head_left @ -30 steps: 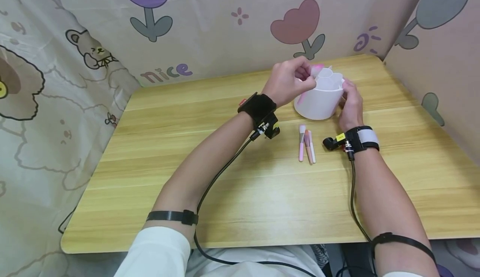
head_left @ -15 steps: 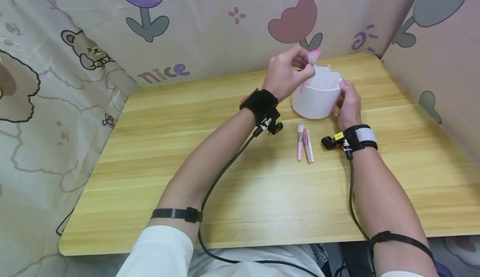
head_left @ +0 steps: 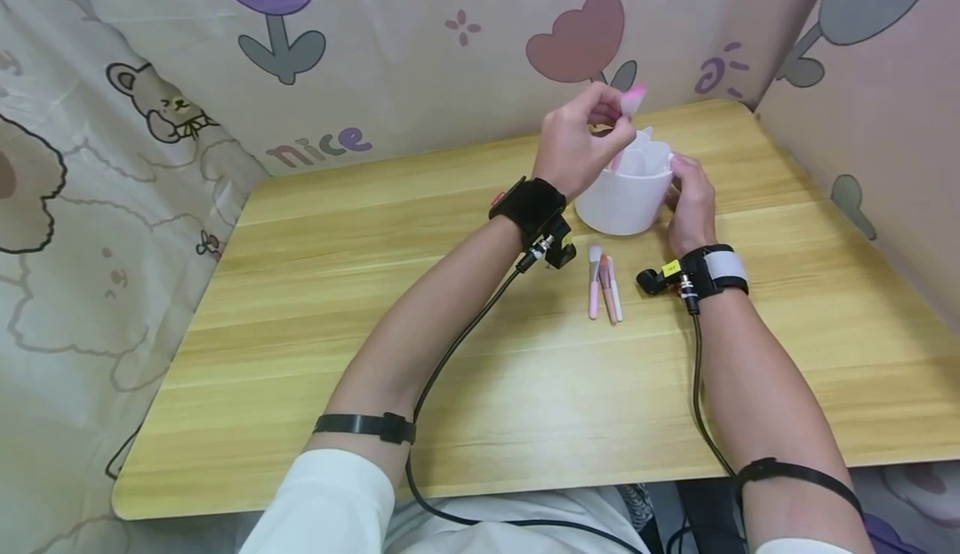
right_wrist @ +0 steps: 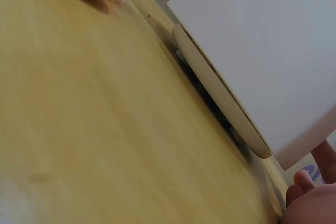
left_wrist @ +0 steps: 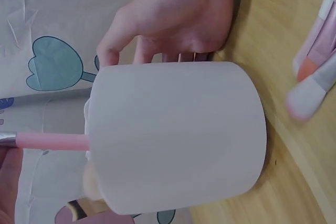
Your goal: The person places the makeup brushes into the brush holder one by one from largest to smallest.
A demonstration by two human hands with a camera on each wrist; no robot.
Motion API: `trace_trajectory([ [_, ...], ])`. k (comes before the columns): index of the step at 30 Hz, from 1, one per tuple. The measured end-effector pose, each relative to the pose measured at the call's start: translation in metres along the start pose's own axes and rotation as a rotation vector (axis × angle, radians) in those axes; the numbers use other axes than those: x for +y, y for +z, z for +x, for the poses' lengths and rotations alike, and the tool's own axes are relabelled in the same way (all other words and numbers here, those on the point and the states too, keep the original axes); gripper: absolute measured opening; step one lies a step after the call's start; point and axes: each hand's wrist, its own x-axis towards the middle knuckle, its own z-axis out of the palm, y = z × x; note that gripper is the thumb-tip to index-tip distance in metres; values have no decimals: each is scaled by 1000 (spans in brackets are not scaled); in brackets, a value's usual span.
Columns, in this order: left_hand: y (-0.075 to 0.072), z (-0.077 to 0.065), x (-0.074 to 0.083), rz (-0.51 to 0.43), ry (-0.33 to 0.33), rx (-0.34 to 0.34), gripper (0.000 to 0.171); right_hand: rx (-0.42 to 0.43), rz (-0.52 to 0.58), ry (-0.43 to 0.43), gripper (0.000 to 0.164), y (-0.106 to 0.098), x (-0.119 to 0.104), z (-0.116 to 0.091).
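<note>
My left hand [head_left: 579, 139] pinches a makeup brush [head_left: 632, 102] with pink-tipped white bristles pointing up. In the left wrist view its pink handle [left_wrist: 52, 141] runs down past the rim of a white brush holder [left_wrist: 178, 135], where its lower end is hidden. The round holder [head_left: 621, 204] stands near the table's back edge and has dividers inside. My right hand [head_left: 692, 204] grips its right side, thumb near the rim and other fingers behind. Toward me lie three more makeup brushes [head_left: 594, 287], bristles facing the holder.
The wooden table [head_left: 360, 287] backs onto a printed curtain [head_left: 420, 54], with more cloth at both sides. Black cables [head_left: 465, 337] run from the wrist cameras along both forearms.
My left hand has risen a little, lifting the makeup brush higher above the holder's rim. My right hand stays on the holder's side. The head view has shifted slightly.
</note>
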Motion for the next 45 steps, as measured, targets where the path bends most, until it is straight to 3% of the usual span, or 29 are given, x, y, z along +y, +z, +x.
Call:
trace_trajectory([
  [16, 14, -3, -19, 92, -25, -31, 17, -1, 5, -30, 31, 7, 3, 4],
  [27, 22, -8, -26, 98, -6, -85, 18, 1, -6, -14, 31, 1, 3, 2],
  [34, 25, -10, -26, 162, -4, -118, 21, 0, -8, -16, 31, -1, 1, 2],
  [42, 26, -10, -31, 150, 35, -151, 19, 12, 8, -22, 31, -2, 1, 4],
  [45, 25, -11, -35, 139, 40, -129, 18, 12, 16, -24, 29, 0, 3, 3],
])
